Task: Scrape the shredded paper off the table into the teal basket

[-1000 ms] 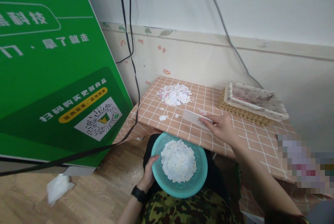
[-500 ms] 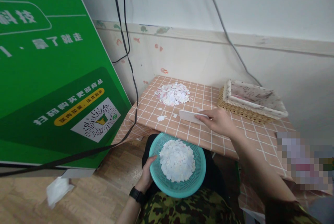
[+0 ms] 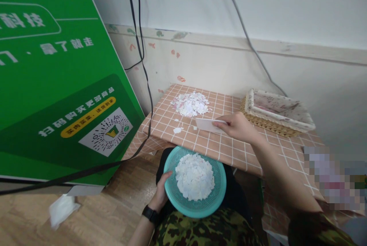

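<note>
- One tall green board with white lettering [image 3: 65, 70] is standing at the far left, and a crumpled white plastic bag [image 3: 63, 209] is lying on the wooden floor just below it.
- A long black cable [image 3: 148, 93] is hanging beside the board.
- The left hand [image 3: 162, 191], wearing a black watch [image 3: 150, 214], is grasping the left rim of a round teal plastic colander [image 3: 219, 183], thumb over the edge; the other fingers are mostly hiding.
- That colander is resting on the lap, and a mound of small white paper scraps [image 3: 195, 177] is filling its middle.
- Beyond it, a loose heap of white and pinkish scraps [image 3: 190, 104] is sitting on the brown checked tablecloth [image 3: 241, 156], with a few stray pieces [image 3: 178, 130] lying nearer.
- A flat white rectangular card [image 3: 204, 124] is pointing leftward over the cloth, its near end being pinched between the right hand's [image 3: 237, 127] thumb and fingers.
- At right, a cloth-lined rectangular wicker basket [image 3: 266, 123] is standing by the wall.
</note>
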Available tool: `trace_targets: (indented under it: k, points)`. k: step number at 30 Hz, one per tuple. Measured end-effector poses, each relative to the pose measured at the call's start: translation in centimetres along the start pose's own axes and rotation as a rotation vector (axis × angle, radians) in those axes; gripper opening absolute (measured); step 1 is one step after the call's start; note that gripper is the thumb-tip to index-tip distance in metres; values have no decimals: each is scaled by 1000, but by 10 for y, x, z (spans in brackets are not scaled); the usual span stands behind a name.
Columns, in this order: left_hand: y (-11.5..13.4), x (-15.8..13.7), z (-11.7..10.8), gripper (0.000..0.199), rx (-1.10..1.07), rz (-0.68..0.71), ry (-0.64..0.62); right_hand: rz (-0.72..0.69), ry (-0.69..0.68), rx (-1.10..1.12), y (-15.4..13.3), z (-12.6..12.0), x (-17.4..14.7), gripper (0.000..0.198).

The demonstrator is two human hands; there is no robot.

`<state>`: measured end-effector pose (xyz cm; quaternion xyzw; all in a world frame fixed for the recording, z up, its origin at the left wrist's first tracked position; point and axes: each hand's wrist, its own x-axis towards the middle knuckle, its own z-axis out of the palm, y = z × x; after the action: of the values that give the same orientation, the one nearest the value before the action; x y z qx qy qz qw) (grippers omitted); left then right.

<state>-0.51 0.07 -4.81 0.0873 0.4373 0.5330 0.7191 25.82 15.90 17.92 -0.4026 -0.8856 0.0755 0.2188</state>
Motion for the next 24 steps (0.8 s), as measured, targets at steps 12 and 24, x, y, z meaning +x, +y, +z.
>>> trace_targets:
  k: [12, 24]
  points:
    - [1, -1, 2, 34, -1, -13, -7, 89, 90, 189, -15, 34, -22, 36]
    - [-1, 0, 0, 33, 2, 25, -27, 42, 113, 205, -32, 59, 16, 32]
